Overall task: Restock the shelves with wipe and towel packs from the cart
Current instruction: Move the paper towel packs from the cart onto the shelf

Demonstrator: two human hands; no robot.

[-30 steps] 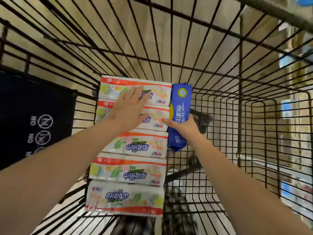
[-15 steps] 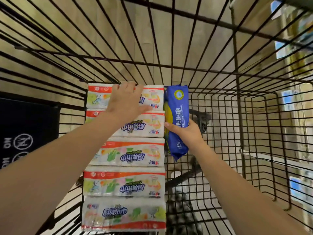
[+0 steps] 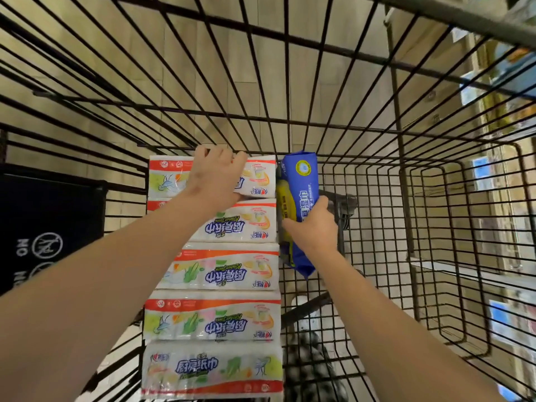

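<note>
Five towel packs sit in a single column on the cart (image 3: 398,134) floor, edge to edge, running away from the camera. All are white film with an orange-red band, green and yellow graphics and blue lettering. The near pack (image 3: 211,369) reads upright; the second pack (image 3: 240,224), third pack (image 3: 223,271) and fourth pack (image 3: 211,317) read upside down.

The far towel pack (image 3: 168,178) lies against the cart's front wire wall. The left hand (image 3: 213,178) lies across its top, covering the middle of the print, with fingers (image 3: 220,153) curled over the far edge, gripping it. The pack looks flat, in line with the rest; can't tell if it's off the floor.

The wipe pack (image 3: 301,181) is just right of the column, touching the far two towel packs. It is a blue wrapper with a round yellow-green seal near the far end, yellow on the left face and white lettering along its length. It stands on its long edge, long axis parallel to the column. The right hand (image 3: 314,227) grips it around the middle, thumb on the left face and fingers (image 3: 323,203) wrapped over the right side.

A black flap (image 3: 49,221) with "NO" symbols is at the left. The wood-look floor (image 3: 203,82) is visible through the wires. The shelves (image 3: 499,68) at the right are blurred, their contents unreadable.
</note>
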